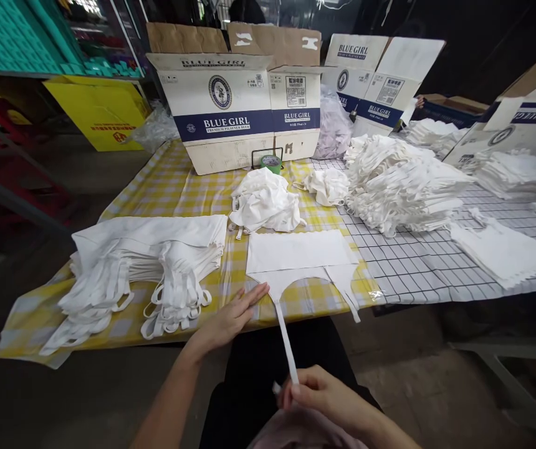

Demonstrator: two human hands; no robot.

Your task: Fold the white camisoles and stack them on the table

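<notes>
A white camisole point(296, 252) lies flat on the yellow checked tablecloth point(146, 181), its straps toward me. My left hand point(237, 315) rests with fingers stretched out at the garment's left edge, touching the base of one strap. Below the table edge, my right hand point(317, 393) pinches the end of that strap, which runs taut from the fabric. The other strap point(347, 296) lies loose on the cloth. To the left is a stack of white camisoles point(149, 234), several straps hanging toward the front edge.
Behind the garment sits a crumpled white heap point(265, 202), near green tape point(271, 164) and a Blue Girl carton point(230, 118). A large white garment pile point(403, 181) stands on the grid-patterned cloth point(399, 268). A yellow bag point(100, 115) is at the back left.
</notes>
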